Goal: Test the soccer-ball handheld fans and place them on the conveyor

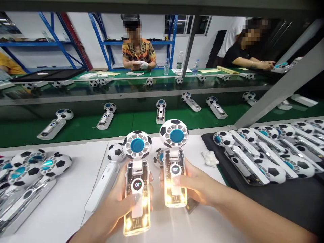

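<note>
Left hand (118, 197) wraps a handheld fan (137, 182) by its clear lit handle, fingers closed round it, thumb on the front button; display lit, football-pattern head up and away from the person. Right hand (194, 187) grips a second fan (174, 162) the same way, closed on the glowing handle, thumb on its front. Both fans are held upright side by side just above the white worktop (63, 202), near its near edge, almost touching each other.

Beside the left hand a white fan (102, 185) lies flat on the worktop, back up, its ball head toward the far edge. Another ball head (159, 158) shows between the two held fans. A crumpled white cloth (210, 158) lies right of the right-hand fan.

Right side: a dark tray (291, 199) holds a packed row of fans (255, 152) lying flat, overlapping. Left edge: more fans (30, 168) are heaped together; what carries them I cannot tell.

Beyond the far edge, a green conveyor belt (76, 130) carries single fans (161, 110) spaced apart. Farther off, two people sit at a second green bench (157, 72); one has both hands (140, 65) on something small and white.
</note>
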`<state>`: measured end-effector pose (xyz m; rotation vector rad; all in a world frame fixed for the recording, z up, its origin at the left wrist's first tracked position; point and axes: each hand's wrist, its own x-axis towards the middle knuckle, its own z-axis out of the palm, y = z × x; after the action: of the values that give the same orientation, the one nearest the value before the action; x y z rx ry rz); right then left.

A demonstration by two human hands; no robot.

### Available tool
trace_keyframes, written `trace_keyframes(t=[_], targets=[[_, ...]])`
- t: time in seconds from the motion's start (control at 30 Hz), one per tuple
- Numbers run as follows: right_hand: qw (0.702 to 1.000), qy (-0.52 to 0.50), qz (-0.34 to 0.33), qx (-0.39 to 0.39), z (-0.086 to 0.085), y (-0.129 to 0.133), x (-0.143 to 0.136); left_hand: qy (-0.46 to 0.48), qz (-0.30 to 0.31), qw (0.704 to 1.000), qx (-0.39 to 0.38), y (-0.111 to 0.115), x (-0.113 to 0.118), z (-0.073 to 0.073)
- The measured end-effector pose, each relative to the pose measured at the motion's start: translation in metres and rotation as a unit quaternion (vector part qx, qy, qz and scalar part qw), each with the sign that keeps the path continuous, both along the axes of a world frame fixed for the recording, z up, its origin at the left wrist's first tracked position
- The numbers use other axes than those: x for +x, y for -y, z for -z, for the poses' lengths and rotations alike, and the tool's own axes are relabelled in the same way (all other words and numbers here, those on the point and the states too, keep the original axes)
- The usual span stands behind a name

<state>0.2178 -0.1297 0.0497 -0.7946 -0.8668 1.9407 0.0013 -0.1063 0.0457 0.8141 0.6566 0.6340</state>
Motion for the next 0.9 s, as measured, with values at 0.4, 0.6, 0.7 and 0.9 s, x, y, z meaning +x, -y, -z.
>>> trace_keyframes(t=[0.4,0.6,0.7,0.9], targets=[[0.999,0.015,-0.015,0.028,0.007,0.001,0.005,-0.039,0.08,0.995,0.047,-0.004,0.0,0.004],[0.999,0.0,-0.021,0.027,0.009,0.002,0.006,-0.049,0.087,0.994,0.041,-0.001,-0.001,0.003],[1.0,-0.009,-0.021,0.019,0.007,0.001,0.004,-0.048,0.087,0.994,0.036,0.0,-0.002,0.003],[1.0,0.007,0.004,0.009,0.01,-0.001,0.002,-0.037,0.101,0.992,0.062,-0.005,-0.006,0.01]])
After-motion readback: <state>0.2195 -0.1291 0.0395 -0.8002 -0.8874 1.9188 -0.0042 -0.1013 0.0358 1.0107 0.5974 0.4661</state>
